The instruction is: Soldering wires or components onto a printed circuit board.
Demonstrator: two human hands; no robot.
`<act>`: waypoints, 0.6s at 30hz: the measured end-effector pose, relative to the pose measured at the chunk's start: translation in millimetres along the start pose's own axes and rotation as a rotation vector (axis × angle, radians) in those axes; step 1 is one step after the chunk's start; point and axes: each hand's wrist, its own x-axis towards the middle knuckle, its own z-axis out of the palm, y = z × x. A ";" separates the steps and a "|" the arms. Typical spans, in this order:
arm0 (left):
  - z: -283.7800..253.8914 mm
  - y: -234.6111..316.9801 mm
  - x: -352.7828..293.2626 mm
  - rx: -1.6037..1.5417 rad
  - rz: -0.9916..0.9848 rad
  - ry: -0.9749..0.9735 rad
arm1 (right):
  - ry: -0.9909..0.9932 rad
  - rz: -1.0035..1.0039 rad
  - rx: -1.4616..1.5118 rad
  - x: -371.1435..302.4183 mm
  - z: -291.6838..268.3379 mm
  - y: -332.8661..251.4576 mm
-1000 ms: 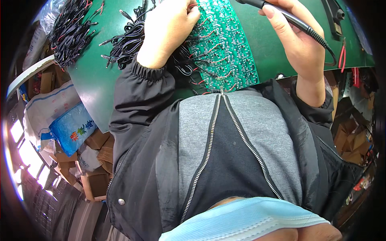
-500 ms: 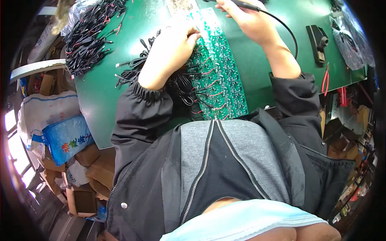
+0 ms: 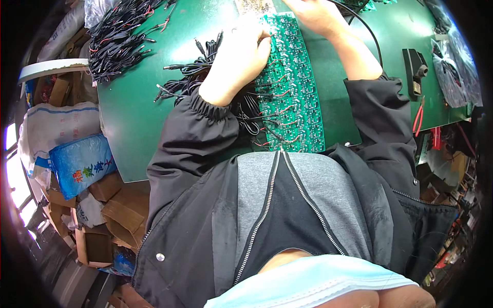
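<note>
A long green panel of circuit boards (image 3: 295, 72) lies in front of me, with black cables ending in short red and black wires joined along its left half. At its upper left edge my left hand (image 3: 237, 57) is closed, thumb against fingers; whatever they pinch is too small or hidden. Black cables (image 3: 197, 68) with plugs spread from under that hand, and more loops (image 3: 248, 114) hang beside the panel. My right hand (image 3: 321, 16) is closed around a soldering iron at the top edge, mostly out of view; its black cord (image 3: 371, 35) curves down beside my forearm.
A heap of black cables (image 3: 120, 41) sits at the left of the green table (image 3: 128, 123). At right are a black device (image 3: 414, 71), a red-handled tool (image 3: 418, 117) and plastic bags (image 3: 452, 69). Cardboard boxes (image 3: 123, 215) and a blue bag (image 3: 82, 164) stand below left.
The view has shifted, so the table and panel appear farther right. My right hand is nearer the top edge, and the iron's handle has mostly left the picture. My left hand stays pinched at the panel's edge.
</note>
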 end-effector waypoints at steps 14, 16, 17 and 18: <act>1.2 14.5 2.3 -0.104 -0.087 -0.036 | 0.045 -0.018 -0.200 -3.0 -4.6 -8.8; 3.3 10.7 2.2 -0.066 -0.056 -0.005 | 0.041 -0.011 -0.171 -1.7 -3.1 -4.7; 3.7 9.1 1.3 -0.029 -0.023 0.029 | 0.038 -0.006 -0.146 -1.4 -1.7 -3.3; 4.4 8.0 -0.5 -0.027 -0.025 0.029 | 0.037 -0.006 -0.144 -2.3 -1.5 -2.5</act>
